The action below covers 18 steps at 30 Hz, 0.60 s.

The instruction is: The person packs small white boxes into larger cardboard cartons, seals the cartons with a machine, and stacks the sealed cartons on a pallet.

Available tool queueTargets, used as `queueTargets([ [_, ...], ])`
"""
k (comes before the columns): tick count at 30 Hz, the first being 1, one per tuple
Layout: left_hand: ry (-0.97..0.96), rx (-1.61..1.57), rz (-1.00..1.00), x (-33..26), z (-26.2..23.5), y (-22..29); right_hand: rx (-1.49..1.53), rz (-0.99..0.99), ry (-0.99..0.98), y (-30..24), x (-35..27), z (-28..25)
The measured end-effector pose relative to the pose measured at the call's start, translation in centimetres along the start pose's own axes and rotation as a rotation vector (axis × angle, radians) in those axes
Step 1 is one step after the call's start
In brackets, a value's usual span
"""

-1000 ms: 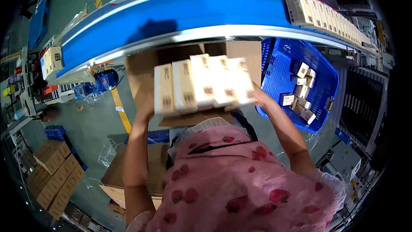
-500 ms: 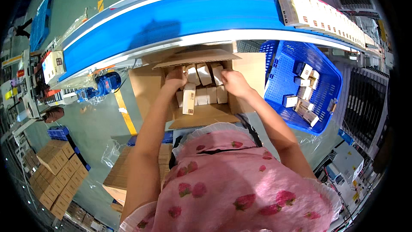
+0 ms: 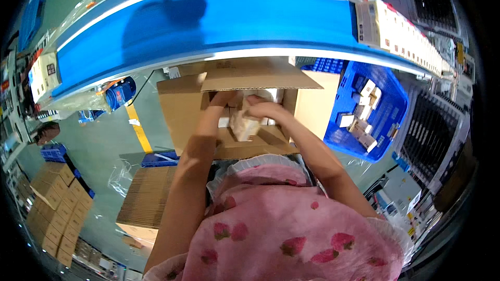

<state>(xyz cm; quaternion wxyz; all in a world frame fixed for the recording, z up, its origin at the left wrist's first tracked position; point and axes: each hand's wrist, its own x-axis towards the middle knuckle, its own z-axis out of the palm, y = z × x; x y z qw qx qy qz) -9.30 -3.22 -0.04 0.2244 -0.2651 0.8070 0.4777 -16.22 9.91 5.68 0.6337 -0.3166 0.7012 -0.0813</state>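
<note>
An open cardboard carton [image 3: 182,104] stands in front of me with its flaps spread, packed with small white boxes [image 3: 268,94]. My right hand [image 3: 264,109] is inside it, its fingers closed on the upper part of one small box [image 3: 244,126], which is smeared by motion and tilted toward me. Deeper in on the left is my left hand [image 3: 225,99]; the raised far flap [image 3: 260,74] and shade hide its fingers. Other boxes in the carton are partly covered by my hands.
A blue conveyor belt [image 3: 250,18] runs beyond the carton, with a row of boxes [image 3: 401,36] at its right and one box [image 3: 46,74] at its left end. A blue basket [image 3: 333,138] holds loose boxes. Flattened cardboard [image 3: 146,192] and stacked cartons [image 3: 57,203] lie left.
My right hand has moved left and toward me, onto the small box in front. That box has shifted and tilted. A blurred shape has appeared above the belt at the far right.
</note>
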Motion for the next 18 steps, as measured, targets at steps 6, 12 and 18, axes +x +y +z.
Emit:
queueTargets([
  [6,-0.445,0.129,-0.260,-5.5,2.0,2.5,0.591,0.242,0.713,-3.1,-3.8,-2.7],
  [12,-0.148,0.290,0.254,-8.4,4.5,-1.3,-0.336,-0.018,0.335,-7.2,4.4,1.7],
  [18,-0.515,-0.048,0.168,-12.8,-2.4,2.9,-0.005,0.037,0.339,-4.0,2.9,-2.7],
])
